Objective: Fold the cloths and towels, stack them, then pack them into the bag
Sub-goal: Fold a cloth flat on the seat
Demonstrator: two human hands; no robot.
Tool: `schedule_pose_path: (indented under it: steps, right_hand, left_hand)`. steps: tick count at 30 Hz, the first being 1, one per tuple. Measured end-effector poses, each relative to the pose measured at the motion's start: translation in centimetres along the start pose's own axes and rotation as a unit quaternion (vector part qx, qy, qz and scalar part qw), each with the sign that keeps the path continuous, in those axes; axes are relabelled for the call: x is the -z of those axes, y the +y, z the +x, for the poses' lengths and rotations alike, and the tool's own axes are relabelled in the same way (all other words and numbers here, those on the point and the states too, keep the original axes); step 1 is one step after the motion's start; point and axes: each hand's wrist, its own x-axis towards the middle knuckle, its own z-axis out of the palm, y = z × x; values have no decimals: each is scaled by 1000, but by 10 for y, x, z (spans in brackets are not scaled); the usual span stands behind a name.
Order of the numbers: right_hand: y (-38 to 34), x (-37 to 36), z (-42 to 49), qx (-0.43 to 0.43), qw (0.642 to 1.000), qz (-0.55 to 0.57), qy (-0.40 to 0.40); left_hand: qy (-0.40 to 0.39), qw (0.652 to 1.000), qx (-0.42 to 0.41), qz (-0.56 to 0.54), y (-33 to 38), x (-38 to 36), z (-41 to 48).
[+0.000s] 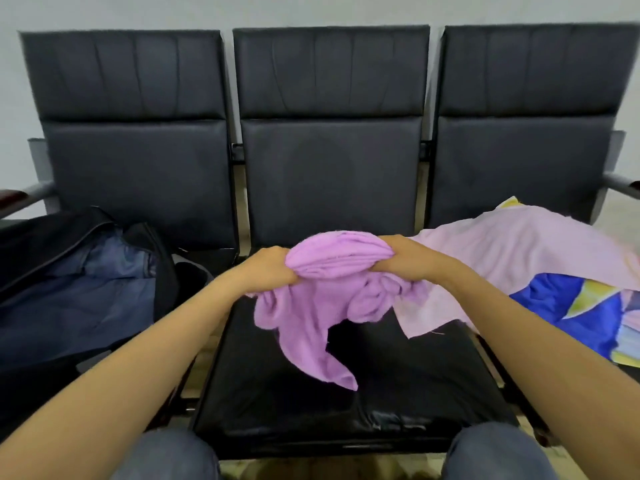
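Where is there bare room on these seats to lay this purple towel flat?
The middle seat is free: bare cushion from the hanging purple towel to the front edge. The open dark bag fills the left seat; the pale pink cloth and blue patterned cloth cover the right seat, the pink corner spilling onto the middle.

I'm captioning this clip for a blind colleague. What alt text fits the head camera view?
A person's left hand and right hand grip a bunched purple cloth over the middle seat of a black three-seat bench, its loose part hanging down. An open dark bag lies to the left; a pink cloth and a blue patterned cloth lie to the right.
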Motion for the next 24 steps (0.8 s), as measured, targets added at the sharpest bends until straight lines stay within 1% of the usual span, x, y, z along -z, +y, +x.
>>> schedule_pose_path:
  steps: [1,3,4,5,7,9,11,13,16,19,20,21,24]
  right_hand:
    - [-2,9,2,3,1000,-2,17]
    - [-10,30,3,9,999,-9,34]
    - [-15,38,2,11,999,-16,25]
    - [-21,47,0,15,999,-30,15]
    - [-31,61,-4,21,998,-64,10]
    - [-39,76,-6,23,997,-75,12]
    - [-45,86,-6,21,997,-68,-11]
    - [-47,90,-5,-3,997,-60,-49]
    - [-42,83,1,-49,991,-112,-56]
    - [-30,67,19,-115,975,-191,-22]
    - [-26,60,28,-122,968,-218,8]
    - [-21,53,37,-115,961,-247,55]
    - [-16,45,57,-60,924,-302,225]
  left_hand:
    - [-1,997,5,-75,5,9,-3]
    - [-23,977,2,-210,13,27,-7]
    - [-42,967,-7,-252,12,36,-6]
    - [-63,961,-16,-269,13,44,-6]
    - [-96,964,-19,-248,14,61,-5]
    - [-108,972,-29,-205,20,78,-6]
    - [-109,983,-33,-142,28,90,-9]
    - [-103,992,-26,-66,33,96,-6]
    - [-20,999,0,30,33,91,6]
    - [58,987,-1,149,26,78,22]
    - [90,979,-2,184,21,73,28]
    - [127,971,-5,202,15,69,34]
    - [267,942,-44,200,6,67,48]
